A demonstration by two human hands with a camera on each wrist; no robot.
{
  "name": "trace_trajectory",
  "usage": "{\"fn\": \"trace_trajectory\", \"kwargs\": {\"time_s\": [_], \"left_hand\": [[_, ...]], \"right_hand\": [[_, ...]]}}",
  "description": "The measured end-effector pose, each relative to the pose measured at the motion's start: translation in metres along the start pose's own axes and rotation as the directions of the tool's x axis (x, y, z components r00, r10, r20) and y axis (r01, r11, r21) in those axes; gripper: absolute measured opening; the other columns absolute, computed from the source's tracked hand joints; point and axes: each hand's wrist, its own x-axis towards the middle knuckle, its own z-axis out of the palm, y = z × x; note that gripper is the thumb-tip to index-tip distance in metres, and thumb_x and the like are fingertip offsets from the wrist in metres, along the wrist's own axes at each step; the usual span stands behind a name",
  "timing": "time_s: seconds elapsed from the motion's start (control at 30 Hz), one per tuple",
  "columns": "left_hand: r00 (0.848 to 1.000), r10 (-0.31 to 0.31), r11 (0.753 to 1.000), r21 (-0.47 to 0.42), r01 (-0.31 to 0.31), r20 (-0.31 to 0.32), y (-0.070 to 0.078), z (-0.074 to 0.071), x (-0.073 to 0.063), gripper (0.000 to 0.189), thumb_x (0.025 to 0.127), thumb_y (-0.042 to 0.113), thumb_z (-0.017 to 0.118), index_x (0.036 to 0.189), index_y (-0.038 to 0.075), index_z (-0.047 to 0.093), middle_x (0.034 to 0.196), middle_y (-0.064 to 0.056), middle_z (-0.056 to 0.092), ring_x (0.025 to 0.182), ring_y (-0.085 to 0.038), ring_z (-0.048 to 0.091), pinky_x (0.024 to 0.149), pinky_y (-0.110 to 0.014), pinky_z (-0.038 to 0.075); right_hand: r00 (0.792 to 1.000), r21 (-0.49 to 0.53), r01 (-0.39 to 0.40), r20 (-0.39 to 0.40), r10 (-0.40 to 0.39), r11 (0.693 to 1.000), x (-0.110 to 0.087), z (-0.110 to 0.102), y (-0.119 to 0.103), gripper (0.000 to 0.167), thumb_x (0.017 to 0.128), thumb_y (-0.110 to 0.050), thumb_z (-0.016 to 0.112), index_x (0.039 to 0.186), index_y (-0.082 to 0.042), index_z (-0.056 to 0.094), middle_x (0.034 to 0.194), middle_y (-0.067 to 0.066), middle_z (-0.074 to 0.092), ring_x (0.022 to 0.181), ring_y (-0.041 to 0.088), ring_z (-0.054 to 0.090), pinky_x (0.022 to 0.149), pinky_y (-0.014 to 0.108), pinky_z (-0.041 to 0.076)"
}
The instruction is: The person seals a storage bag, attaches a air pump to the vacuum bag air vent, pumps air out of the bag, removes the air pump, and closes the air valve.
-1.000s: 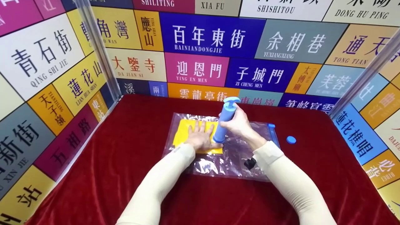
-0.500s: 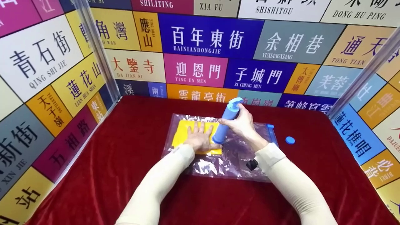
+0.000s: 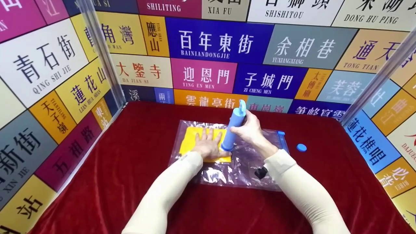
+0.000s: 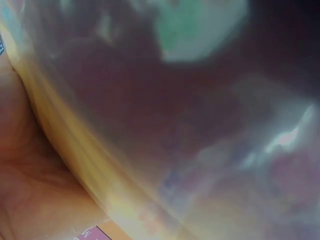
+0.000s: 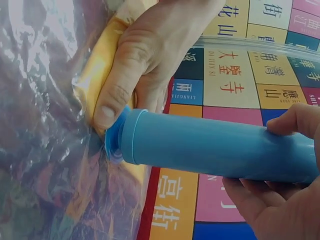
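A clear plastic vacuum bag (image 3: 240, 172) lies flat, with a folded yellow cloth (image 3: 188, 139) inside its left part. My left hand (image 3: 208, 144) rests on the bag over the cloth, fingers spread and straight. In the right wrist view, the left thumb (image 5: 117, 95) lies against the blue valve (image 5: 114, 137) at the pump's foot. My right hand (image 3: 250, 128) grips the barrel of a blue hand pump (image 3: 232, 130), which stands on the valve, leaning slightly right. The pump's T-shaped handle sits close to the barrel top. Blurred bag plastic (image 4: 150, 125) fills most of the left wrist view.
A round blue cap (image 3: 301, 147) lies on the red cloth (image 3: 130, 169) right of the bag. A blue slider (image 3: 281, 133) sits at the bag's right edge. Walls of coloured name panels (image 3: 219, 40) enclose the table at the back and sides.
The pump leaned further right half a second ago and now stands more upright. Its handle has turned and looks narrower. The right hand shifted slightly with it; the left hand stayed in place.
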Motion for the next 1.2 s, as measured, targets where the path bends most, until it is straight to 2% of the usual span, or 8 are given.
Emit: {"fn": "trace_trajectory", "kwargs": {"time_s": [0.17, 0.27, 0.37, 0.5, 0.63, 0.7, 0.93, 1.2], "left_hand": [[1.0, -0.006, 1.0, 0.014, 0.006, 0.003, 0.0006, 0.0014, 0.0001, 0.114, 0.098, 0.092, 0.049, 0.182, 0.031, 0.005, 0.192, -0.016, -0.002, 0.178, -0.047, -0.001, 0.144, -0.071, 0.007], [1.0, -0.009, 1.0, 0.021, 0.009, 0.004, 0.0025, 0.0009, 0.0005, 0.114, 0.097, 0.093, 0.049, 0.182, 0.031, 0.005, 0.192, -0.015, -0.003, 0.178, -0.046, -0.001, 0.144, -0.071, 0.007], [1.0, -0.005, 1.0, 0.022, 0.005, 0.003, 0.0047, 0.0003, 0.001, 0.114, 0.097, 0.093, 0.049, 0.182, 0.031, 0.005, 0.192, -0.015, -0.002, 0.178, -0.046, -0.001, 0.144, -0.071, 0.007], [1.0, -0.001, 1.0, 0.015, 0.001, 0.007, 0.0046, 0.0014, 0.0018, 0.114, 0.097, 0.093, 0.049, 0.182, 0.031, 0.005, 0.192, -0.015, -0.002, 0.178, -0.047, -0.001, 0.144, -0.071, 0.007], [1.0, -0.002, 1.0, 0.005, 0.002, 0.015, 0.0015, 0.002, 0.0028, 0.114, 0.097, 0.093, 0.049, 0.182, 0.031, 0.005, 0.192, -0.016, -0.002, 0.178, -0.047, -0.002, 0.143, -0.072, 0.007], [1.0, -0.005, 1.0, -0.003, 0.005, 0.016, 0.0001, 0.0008, 0.003, 0.114, 0.097, 0.093, 0.049, 0.182, 0.031, 0.005, 0.192, -0.016, -0.002, 0.178, -0.047, -0.003, 0.144, -0.072, 0.006], [1.0, -0.017, 1.0, -0.003, 0.017, 0.018, 0.0007, 0.0017, 0.0018, 0.115, 0.096, 0.094, 0.049, 0.182, 0.032, 0.005, 0.192, -0.014, -0.003, 0.178, -0.045, -0.003, 0.144, -0.071, 0.005], [1.0, -0.016, 1.0, -0.01, 0.016, 0.013, 0.0007, 0.0015, 0.0014, 0.114, 0.097, 0.093, 0.05, 0.182, 0.032, 0.005, 0.192, -0.014, -0.003, 0.179, -0.044, -0.003, 0.144, -0.07, 0.005]], "right_hand": [[1.0, 0.067, -0.001, 0.025, -0.001, 0.998, -0.0009, 0.0039, 0.0007, 0.062, 0.077, 0.005, 0.078, 0.139, 0.004, 0.067, 0.121, 0.025, 0.082, 0.109, 0.025, 0.078, 0.107, 0.038, 0.063], [1.0, 0.071, 0.017, 0.014, -0.018, 0.997, -0.0009, 0.0046, 0.0012, 0.05, 0.08, 0.001, 0.079, 0.13, 0.002, 0.072, 0.113, 0.02, 0.084, 0.099, 0.015, 0.077, 0.1, 0.031, 0.063], [0.999, 0.066, 0.045, 0.007, -0.046, 0.997, -0.0004, 0.0044, 0.0011, 0.037, 0.086, -0.006, 0.085, 0.121, 0.001, 0.075, 0.109, 0.018, 0.083, 0.096, 0.014, 0.077, 0.098, 0.03, 0.062], [0.997, -0.063, 0.066, -0.029, -0.068, 0.996, -0.0007, 0.0034, 0.0015, 0.04, 0.089, -0.027, 0.093, 0.117, -0.003, 0.078, 0.111, 0.017, 0.083, 0.103, 0.025, 0.078, 0.097, 0.037, 0.063], [0.99, -0.259, 0.051, -0.111, -0.082, 0.964, -0.0011, 0.0018, 0.0018, 0.057, 0.08, -0.045, 0.1, 0.112, -0.004, 0.077, 0.106, 0.016, 0.082, 0.099, 0.034, 0.077, 0.089, 0.045, 0.062], [0.986, -0.292, 0.056, -0.132, -0.098, 0.955, 0.0004, 0.0004, 0.0018, 0.061, 0.076, -0.046, 0.103, 0.112, -0.004, 0.077, 0.104, 0.017, 0.082, 0.097, 0.036, 0.076, 0.086, 0.047, 0.062], [0.989, -0.168, 0.064, -0.123, -0.085, 0.984, 0.0035, -0.0044, 0.0034, 0.068, 0.074, -0.032, 0.106, 0.131, -0.009, 0.078, 0.117, 0.017, 0.086, 0.1, 0.033, 0.084, 0.09, 0.046, 0.07], [0.997, 0.003, 0.033, -0.063, -0.033, 0.999, 0.0056, -0.0028, -0.0045, 0.064, 0.081, -0.012, 0.097, 0.139, 0.0, 0.072, 0.125, 0.023, 0.084, 0.108, 0.037, 0.084, 0.096, 0.039, 0.071]]}}
